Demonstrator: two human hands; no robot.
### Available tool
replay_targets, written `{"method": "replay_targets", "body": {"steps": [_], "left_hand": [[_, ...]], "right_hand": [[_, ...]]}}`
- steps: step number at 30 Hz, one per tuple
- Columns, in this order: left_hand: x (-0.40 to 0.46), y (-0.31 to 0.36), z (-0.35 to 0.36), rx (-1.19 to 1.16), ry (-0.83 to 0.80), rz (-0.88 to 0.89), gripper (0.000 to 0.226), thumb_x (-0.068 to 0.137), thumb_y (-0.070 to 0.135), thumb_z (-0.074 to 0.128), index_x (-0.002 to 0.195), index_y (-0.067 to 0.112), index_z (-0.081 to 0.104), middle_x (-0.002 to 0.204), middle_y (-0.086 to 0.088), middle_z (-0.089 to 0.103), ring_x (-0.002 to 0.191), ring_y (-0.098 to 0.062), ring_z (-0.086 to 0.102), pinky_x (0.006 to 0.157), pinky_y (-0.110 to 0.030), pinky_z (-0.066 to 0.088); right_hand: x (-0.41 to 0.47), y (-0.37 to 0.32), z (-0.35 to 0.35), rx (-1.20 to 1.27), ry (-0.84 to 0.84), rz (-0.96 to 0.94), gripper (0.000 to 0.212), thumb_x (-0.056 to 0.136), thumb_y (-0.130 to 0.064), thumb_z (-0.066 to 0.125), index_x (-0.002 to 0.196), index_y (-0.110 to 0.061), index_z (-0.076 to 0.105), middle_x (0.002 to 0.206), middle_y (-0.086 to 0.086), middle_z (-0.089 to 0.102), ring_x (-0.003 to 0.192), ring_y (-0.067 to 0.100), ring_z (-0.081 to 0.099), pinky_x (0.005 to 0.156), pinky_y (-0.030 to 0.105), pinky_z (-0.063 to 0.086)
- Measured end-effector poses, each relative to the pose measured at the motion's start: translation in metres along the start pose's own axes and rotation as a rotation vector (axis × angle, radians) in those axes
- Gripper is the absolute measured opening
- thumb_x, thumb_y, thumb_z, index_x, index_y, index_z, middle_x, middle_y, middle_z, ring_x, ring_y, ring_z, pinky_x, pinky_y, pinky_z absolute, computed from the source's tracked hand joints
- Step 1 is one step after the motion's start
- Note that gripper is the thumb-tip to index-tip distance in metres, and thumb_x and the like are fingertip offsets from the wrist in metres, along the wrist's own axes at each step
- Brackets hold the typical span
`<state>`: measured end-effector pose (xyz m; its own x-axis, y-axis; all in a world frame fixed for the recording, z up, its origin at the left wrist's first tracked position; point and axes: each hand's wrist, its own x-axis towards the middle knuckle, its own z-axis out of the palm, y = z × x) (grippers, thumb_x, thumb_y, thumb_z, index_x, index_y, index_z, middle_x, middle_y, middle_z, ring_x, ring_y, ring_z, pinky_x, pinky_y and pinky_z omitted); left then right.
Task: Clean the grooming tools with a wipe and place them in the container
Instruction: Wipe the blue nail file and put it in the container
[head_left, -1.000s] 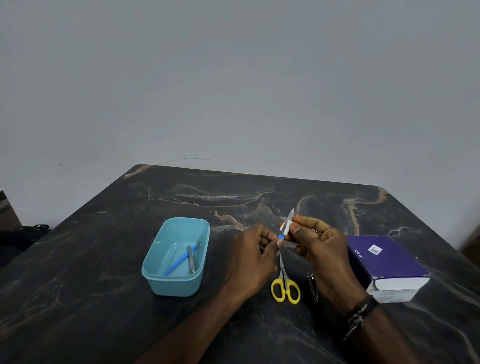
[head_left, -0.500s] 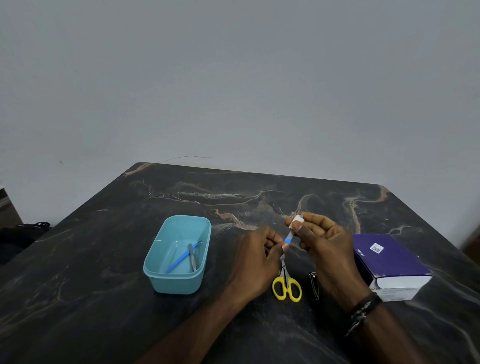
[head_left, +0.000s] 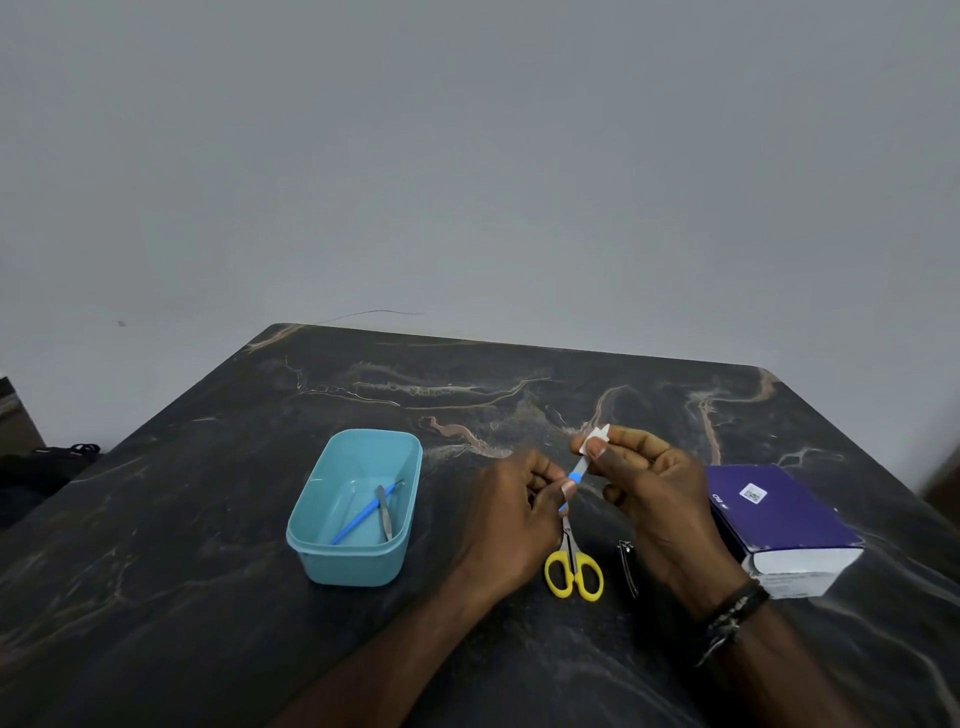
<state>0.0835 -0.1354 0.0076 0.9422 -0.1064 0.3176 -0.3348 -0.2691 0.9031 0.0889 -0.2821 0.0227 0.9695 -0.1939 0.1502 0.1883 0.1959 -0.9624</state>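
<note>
My left hand (head_left: 519, 512) pinches the blue handle of a small grooming tool (head_left: 575, 476) held above the table. My right hand (head_left: 652, 491) pinches a small white wipe (head_left: 594, 440) around the tool's upper metal end, which the wipe hides. A light blue container (head_left: 358, 506) stands to the left and holds a blue-handled tool (head_left: 356, 519) and metal tweezers (head_left: 385, 512). Yellow-handled scissors (head_left: 573, 569) lie on the table below my hands, and a nail clipper (head_left: 627, 566) lies just right of them.
A purple box (head_left: 779, 519) sits at the right on the dark marbled table (head_left: 208, 597), close to my right wrist. A grey wall stands behind the table's far edge. A dark object lies at the far left beyond the table.
The wipe in my right hand has slid up the tool, from near the blue handle to the tip, covering the metal blade that showed a second ago.
</note>
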Motion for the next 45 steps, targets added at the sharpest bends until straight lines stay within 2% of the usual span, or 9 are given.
{"method": "replay_targets", "body": {"steps": [5,9,11,17,23,30,36,42,45], "left_hand": [[0.000,0.000,-0.003,-0.005,0.014,-0.011,0.009,0.091,0.019,0.064,0.082,0.018,0.062,0.074,-0.005,0.069,0.056,-0.014,0.064,0.056,-0.041,0.057],[-0.001,0.000,-0.002,-0.003,-0.020,-0.005,0.007,0.091,0.019,0.064,0.086,0.014,0.062,0.073,-0.005,0.069,0.052,-0.009,0.061,0.054,-0.040,0.057],[-0.001,0.000,-0.001,0.009,-0.020,-0.005,0.007,0.091,0.019,0.065,0.087,0.013,0.063,0.074,-0.006,0.069,0.054,-0.011,0.062,0.056,-0.042,0.058],[0.001,-0.001,-0.003,-0.002,0.028,-0.009,0.012,0.091,0.019,0.064,0.080,0.022,0.060,0.072,-0.004,0.069,0.056,-0.014,0.063,0.057,-0.042,0.057],[-0.001,-0.001,0.000,-0.002,-0.014,0.001,0.008,0.090,0.018,0.065,0.084,0.016,0.062,0.073,-0.006,0.068,0.053,-0.008,0.060,0.055,-0.036,0.055],[0.001,-0.003,-0.004,-0.016,0.038,0.008,0.009,0.090,0.019,0.065,0.082,0.020,0.062,0.070,0.000,0.068,0.052,-0.006,0.060,0.056,-0.036,0.056],[-0.001,-0.002,-0.001,-0.003,-0.017,0.025,0.007,0.090,0.017,0.066,0.085,0.015,0.063,0.074,-0.005,0.069,0.053,-0.007,0.059,0.055,-0.033,0.054],[0.001,-0.002,-0.003,-0.044,0.079,0.018,0.012,0.089,0.018,0.066,0.079,0.020,0.062,0.066,0.002,0.067,0.051,-0.007,0.060,0.054,-0.036,0.054],[0.000,-0.002,-0.002,-0.032,0.036,0.018,0.010,0.090,0.017,0.066,0.080,0.019,0.063,0.068,0.000,0.068,0.052,-0.006,0.060,0.054,-0.037,0.055]], "right_hand": [[-0.001,0.004,0.005,-0.074,-0.092,0.076,0.018,0.077,-0.011,0.075,0.094,-0.007,0.068,0.089,0.011,0.078,0.067,0.010,0.068,0.050,0.018,0.043],[0.000,0.001,-0.001,-0.039,-0.009,0.030,0.040,0.069,-0.024,0.077,0.102,-0.003,0.068,0.093,0.011,0.078,0.075,0.019,0.073,0.060,0.026,0.052],[0.001,0.001,-0.003,-0.013,0.013,0.029,0.039,0.072,-0.024,0.076,0.104,-0.003,0.069,0.094,0.011,0.078,0.078,0.022,0.074,0.065,0.032,0.056],[-0.003,0.003,0.007,-0.104,-0.077,0.096,0.031,0.071,-0.025,0.076,0.095,-0.007,0.069,0.091,0.010,0.078,0.073,0.015,0.071,0.055,0.023,0.043],[-0.002,-0.001,0.002,0.006,0.051,0.021,0.014,0.085,-0.013,0.070,0.097,-0.005,0.071,0.089,0.008,0.078,0.066,0.010,0.072,0.047,0.015,0.047],[-0.006,0.002,0.009,-0.090,-0.090,0.095,0.006,0.086,-0.015,0.069,0.087,-0.013,0.074,0.088,0.007,0.078,0.073,0.012,0.073,0.055,0.020,0.045],[-0.002,-0.002,0.001,0.036,0.043,0.048,0.013,0.086,-0.013,0.068,0.094,-0.003,0.073,0.093,0.011,0.078,0.072,0.019,0.074,0.056,0.024,0.055],[-0.009,0.001,0.011,-0.005,-0.104,0.120,0.010,0.084,-0.011,0.069,0.090,-0.003,0.073,0.079,0.011,0.077,0.062,0.015,0.073,0.047,0.017,0.050],[-0.007,-0.002,0.009,0.000,-0.034,0.080,0.008,0.084,-0.014,0.070,0.087,-0.008,0.075,0.086,0.011,0.078,0.068,0.017,0.074,0.055,0.021,0.057]]}}
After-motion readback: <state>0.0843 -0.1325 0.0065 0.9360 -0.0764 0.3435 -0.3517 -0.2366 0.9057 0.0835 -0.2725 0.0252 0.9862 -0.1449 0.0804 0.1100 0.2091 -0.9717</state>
